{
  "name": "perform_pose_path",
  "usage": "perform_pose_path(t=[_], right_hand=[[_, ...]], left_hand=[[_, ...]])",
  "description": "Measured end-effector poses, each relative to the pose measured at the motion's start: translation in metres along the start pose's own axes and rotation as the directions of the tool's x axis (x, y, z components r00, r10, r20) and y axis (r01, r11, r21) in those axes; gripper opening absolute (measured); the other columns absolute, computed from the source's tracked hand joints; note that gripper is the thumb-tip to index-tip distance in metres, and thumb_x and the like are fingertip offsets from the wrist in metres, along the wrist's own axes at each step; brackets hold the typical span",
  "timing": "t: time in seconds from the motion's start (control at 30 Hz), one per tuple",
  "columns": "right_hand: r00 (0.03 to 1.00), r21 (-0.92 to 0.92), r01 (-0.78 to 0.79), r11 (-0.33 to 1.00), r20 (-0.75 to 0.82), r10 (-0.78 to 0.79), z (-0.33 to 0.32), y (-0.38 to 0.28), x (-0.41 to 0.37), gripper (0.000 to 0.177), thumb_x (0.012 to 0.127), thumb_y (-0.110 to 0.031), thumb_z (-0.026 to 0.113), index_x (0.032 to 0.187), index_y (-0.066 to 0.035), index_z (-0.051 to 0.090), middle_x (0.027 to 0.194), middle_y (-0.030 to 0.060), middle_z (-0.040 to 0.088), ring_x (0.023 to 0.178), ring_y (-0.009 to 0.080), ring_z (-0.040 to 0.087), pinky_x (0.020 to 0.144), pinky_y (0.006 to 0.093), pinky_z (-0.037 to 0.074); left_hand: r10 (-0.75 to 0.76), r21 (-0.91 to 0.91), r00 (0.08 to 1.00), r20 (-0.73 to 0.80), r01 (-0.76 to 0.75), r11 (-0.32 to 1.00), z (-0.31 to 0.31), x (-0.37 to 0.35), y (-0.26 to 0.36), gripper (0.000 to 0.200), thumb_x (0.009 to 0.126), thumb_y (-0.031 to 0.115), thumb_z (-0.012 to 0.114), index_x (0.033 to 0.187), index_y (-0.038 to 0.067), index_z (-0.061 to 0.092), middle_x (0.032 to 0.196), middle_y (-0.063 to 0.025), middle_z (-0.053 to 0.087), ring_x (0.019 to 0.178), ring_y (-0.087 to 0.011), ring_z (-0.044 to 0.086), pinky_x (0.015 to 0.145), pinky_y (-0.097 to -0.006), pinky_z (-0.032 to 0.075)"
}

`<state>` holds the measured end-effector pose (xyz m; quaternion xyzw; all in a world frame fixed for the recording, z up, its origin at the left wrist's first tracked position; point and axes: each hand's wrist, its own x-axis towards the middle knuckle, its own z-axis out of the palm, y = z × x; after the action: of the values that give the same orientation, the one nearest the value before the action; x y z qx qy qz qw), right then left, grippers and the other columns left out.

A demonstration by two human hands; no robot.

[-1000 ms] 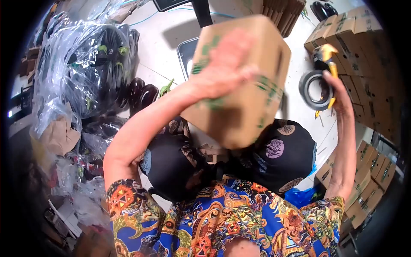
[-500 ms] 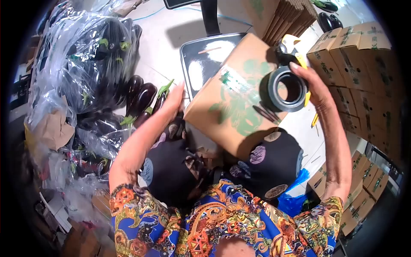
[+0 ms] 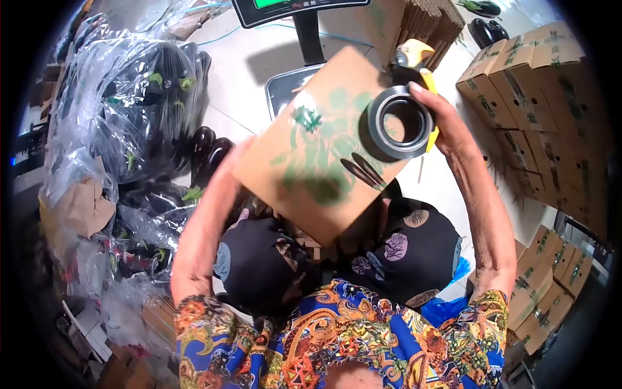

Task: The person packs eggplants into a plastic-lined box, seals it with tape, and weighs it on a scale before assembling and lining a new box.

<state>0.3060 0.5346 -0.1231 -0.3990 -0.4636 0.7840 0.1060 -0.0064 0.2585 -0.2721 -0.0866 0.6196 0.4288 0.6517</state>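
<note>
A closed cardboard box (image 3: 324, 139) with green print is tilted above my knees, its near corner between them. My left hand (image 3: 245, 159) grips the box's left side; its fingers are mostly hidden behind the edge. In my right hand (image 3: 440, 120) is a tape dispenser (image 3: 416, 53) with yellow parts, loaded with a large roll of dark tape (image 3: 421, 129). My right thumb lies against the roll's rim, and the roll is over the right part of the box top. Two dark slits mark the box near the roll.
Behind the box stands a scale platform (image 3: 275, 91) with a display (image 3: 285, 8). Bagged eggplants (image 3: 139, 107) lie left, loose eggplants (image 3: 210, 152) beside them. Stacked boxes (image 3: 525, 78) rise at right, with flattened cardboard (image 3: 431, 29) at the back.
The box has moved left and nearer to me, uncovering less of the scale's platform. Both hands have shifted left with the box and dispenser. A green-lit display now shows at the top.
</note>
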Motion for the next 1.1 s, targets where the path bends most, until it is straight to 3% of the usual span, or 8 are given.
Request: perform_pose_path(t=[0.1,0.2,0.3,0.47,0.6,0.7,1.0,1.1], right_hand=[[0.989,0.276,0.138,0.951,-0.091,-0.117,-0.027,0.012,-0.024,0.033,0.093,-0.027,0.063,0.113,-0.001,0.061,0.099,0.008,0.069,0.087,0.0156,0.067,0.083,0.029,0.055],[0.972,0.505,0.224,0.834,-0.173,-0.156,-0.06,0.025,-0.055,0.032,0.096,-0.024,0.058,0.119,-0.002,0.059,0.105,0.0115,0.069,0.093,0.0211,0.068,0.088,0.0351,0.056],[0.944,0.442,0.272,0.855,-0.294,-0.148,-0.084,0.048,-0.1,0.038,0.091,-0.027,0.059,0.118,0.0,0.057,0.106,0.0161,0.069,0.091,0.024,0.07,0.086,0.0373,0.058],[0.991,0.43,0.08,0.899,-0.128,-0.027,-0.079,0.048,-0.145,0.074,0.078,-0.03,0.069,0.137,0.006,0.042,0.128,0.0322,0.055,0.106,0.0361,0.065,0.093,0.0406,0.055],[0.976,0.46,0.097,0.882,-0.22,0.007,-0.096,0.05,-0.132,0.044,0.085,-0.018,0.066,0.121,0.005,0.056,0.101,0.0159,0.07,0.09,0.0225,0.071,0.09,0.0378,0.057],[0.978,0.165,0.087,0.982,-0.203,-0.052,-0.075,0.033,-0.125,0.047,0.083,-0.021,0.07,0.121,0.002,0.056,0.1,0.0093,0.068,0.09,0.0168,0.067,0.088,0.0285,0.055],[0.993,-0.521,-0.116,0.845,-0.048,0.107,-0.019,-0.021,-0.116,0.056,0.08,-0.043,0.072,0.114,0.0,0.06,0.092,0.0012,0.06,0.084,0.0091,0.054,0.071,0.0235,0.043],[0.995,-0.71,-0.085,0.699,-0.097,0.023,-0.008,-0.033,-0.123,0.06,0.076,-0.049,0.074,0.109,0.0,0.062,0.087,0.0013,0.058,0.079,0.0109,0.053,0.068,0.0273,0.044]], left_hand=[[0.169,0.093,0.983,0.077,-0.176,0.98,0.003,0.007,0.071,0.04,0.096,0.03,0.054,0.122,0.0,0.059,0.109,-0.0109,0.066,0.086,-0.0143,0.065,0.076,-0.0289,0.053],[0.531,0.33,0.825,0.193,-0.564,0.757,0.058,-0.037,0.131,0.044,0.089,0.026,0.063,0.122,-0.003,0.057,0.103,-0.0093,0.067,0.09,-0.0152,0.064,0.081,-0.0306,0.052],[0.718,0.403,0.655,0.235,-0.738,0.541,0.102,-0.064,0.135,0.053,0.088,0.027,0.064,0.131,-0.003,0.052,0.118,-0.0129,0.06,0.11,-0.0188,0.056,0.098,-0.0308,0.043],[0.738,0.5,0.652,0.172,-0.703,0.505,0.12,-0.049,0.086,0.052,0.097,0.038,0.055,0.13,-0.003,0.054,0.118,-0.0152,0.064,0.107,-0.0176,0.059,0.094,-0.0293,0.045],[0.773,0.489,0.601,0.203,-0.746,0.452,0.126,-0.049,0.079,0.047,0.097,0.04,0.054,0.121,-0.001,0.061,0.102,-0.0111,0.069,0.094,-0.0148,0.062,0.087,-0.0277,0.047],[0.858,0.601,0.51,0.066,-0.706,0.374,0.126,-0.034,0.086,0.042,0.096,0.038,0.055,0.106,-0.001,0.066,0.091,-0.0089,0.07,0.083,-0.0139,0.062,0.078,-0.0285,0.05],[0.832,0.669,0.459,0.312,-0.728,0.151,0.132,-0.022,0.114,0.042,0.094,0.042,0.055,0.101,0.003,0.068,0.085,-0.0173,0.069,0.086,-0.0351,0.065,0.081,-0.0409,0.049],[0.929,0.716,0.169,0.329,-0.686,-0.129,0.138,-0.045,0.104,0.044,0.093,0.044,0.056,0.103,0.002,0.067,0.094,-0.0185,0.067,0.089,-0.0346,0.064,0.082,-0.0391,0.049]])
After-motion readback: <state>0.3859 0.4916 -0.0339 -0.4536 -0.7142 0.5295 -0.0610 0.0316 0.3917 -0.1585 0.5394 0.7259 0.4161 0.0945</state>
